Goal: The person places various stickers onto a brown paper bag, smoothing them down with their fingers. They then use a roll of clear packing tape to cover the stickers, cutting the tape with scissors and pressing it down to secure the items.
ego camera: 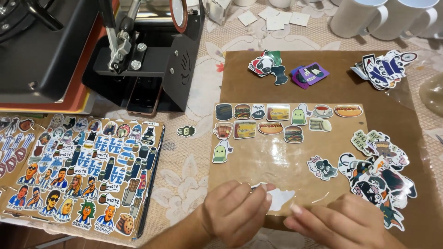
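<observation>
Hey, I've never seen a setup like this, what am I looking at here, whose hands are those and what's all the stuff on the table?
This is one picture from a camera worn on a person's head, looking down at their own bare hands. The left hand pinches a small white sticker at the near edge of a clear plastic sheet; the right hand rests beside it. Food stickers lie in rows on the sheet, with loose sticker piles around. A black press machine stands at the left, white mugs at the back.
</observation>
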